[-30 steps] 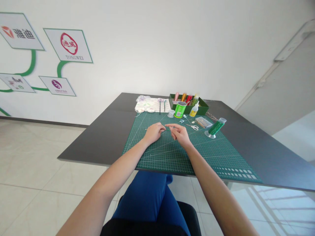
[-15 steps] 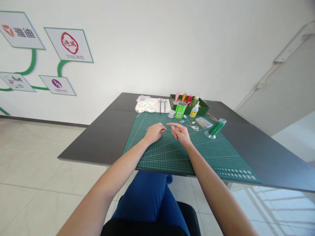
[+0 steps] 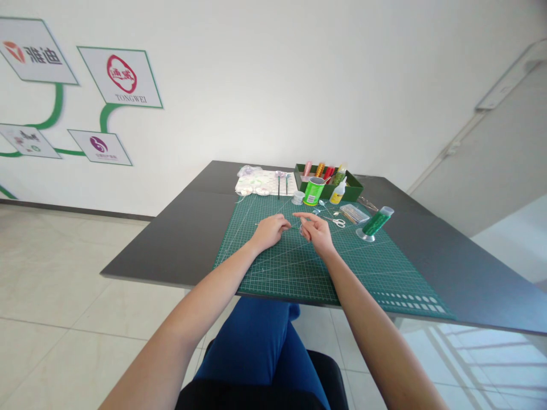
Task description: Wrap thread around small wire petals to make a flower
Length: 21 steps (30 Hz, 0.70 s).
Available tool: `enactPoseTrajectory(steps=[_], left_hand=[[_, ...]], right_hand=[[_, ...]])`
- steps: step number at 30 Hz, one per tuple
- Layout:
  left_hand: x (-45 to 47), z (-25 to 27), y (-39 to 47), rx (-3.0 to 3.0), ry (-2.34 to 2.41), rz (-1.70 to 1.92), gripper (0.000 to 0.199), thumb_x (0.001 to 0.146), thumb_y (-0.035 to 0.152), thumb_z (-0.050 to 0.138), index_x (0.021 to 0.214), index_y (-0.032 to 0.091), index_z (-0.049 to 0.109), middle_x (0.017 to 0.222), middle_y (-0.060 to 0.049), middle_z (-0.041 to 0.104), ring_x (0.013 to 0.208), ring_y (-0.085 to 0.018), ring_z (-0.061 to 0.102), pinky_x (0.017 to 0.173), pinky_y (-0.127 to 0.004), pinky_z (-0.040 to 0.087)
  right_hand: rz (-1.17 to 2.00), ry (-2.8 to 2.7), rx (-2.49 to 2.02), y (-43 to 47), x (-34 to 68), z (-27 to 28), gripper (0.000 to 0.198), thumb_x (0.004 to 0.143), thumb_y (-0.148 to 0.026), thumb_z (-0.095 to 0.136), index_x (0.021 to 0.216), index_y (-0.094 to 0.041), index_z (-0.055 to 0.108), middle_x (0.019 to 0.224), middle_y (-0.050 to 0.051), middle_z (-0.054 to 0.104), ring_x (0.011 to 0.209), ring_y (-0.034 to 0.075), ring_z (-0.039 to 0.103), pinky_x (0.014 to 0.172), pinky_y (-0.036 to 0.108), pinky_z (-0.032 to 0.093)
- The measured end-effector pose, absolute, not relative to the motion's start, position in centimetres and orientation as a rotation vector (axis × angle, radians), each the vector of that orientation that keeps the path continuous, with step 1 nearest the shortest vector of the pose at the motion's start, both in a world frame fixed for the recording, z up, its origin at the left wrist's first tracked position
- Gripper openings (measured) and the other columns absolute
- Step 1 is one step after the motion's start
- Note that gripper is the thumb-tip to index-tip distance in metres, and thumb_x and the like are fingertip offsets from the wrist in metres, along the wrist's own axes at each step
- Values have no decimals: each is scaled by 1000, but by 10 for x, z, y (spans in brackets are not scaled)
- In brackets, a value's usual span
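Note:
Over the green cutting mat (image 3: 282,270), my left hand (image 3: 270,230) is closed, its fingertips pinched together. A thin dark green strand (image 3: 294,229) shows at those fingertips and runs toward the other hand; its kind is too small to tell. Past the back of the left hand, a thin pale tip pokes out. My right hand (image 3: 317,230) points its index finger to the left while the other fingers curl in against the thumb. A fine whitish line shows by these curled fingers, but what they grip is hidden. A small gap separates the hands.
Beyond the hands stand a small white spool (image 3: 298,197), a green can (image 3: 314,191) and a glue bottle (image 3: 338,191). White-handled scissors (image 3: 338,222), a clear case (image 3: 355,213) and a green tube on a round base (image 3: 378,221) lie rightward. Behind is a dark green box (image 3: 354,188).
My right hand has shifted slightly to the right, widening the gap between the hands. More of the thin green strand now shows. The left hand has barely moved.

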<state>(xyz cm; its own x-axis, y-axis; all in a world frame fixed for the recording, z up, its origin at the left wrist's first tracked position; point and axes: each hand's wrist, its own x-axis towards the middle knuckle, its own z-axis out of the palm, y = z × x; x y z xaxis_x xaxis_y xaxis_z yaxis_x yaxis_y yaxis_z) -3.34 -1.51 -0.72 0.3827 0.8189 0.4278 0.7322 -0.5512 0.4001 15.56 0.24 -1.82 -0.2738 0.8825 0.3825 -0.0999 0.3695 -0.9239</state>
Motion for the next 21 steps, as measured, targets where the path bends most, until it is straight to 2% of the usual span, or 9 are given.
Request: enactPoseTrajectory(steps=[21], left_hand=[[-32,-9,-16,2593,1366,812,26,96,14,50,101,21,74,101,-5,69,99,-18,66,82,-28,52]], right_hand=[[1105,-1513,-789,-1,155,-13,39,88,-48,65,107,-15,72,39,-12,34,37,8,30,44,26,37]])
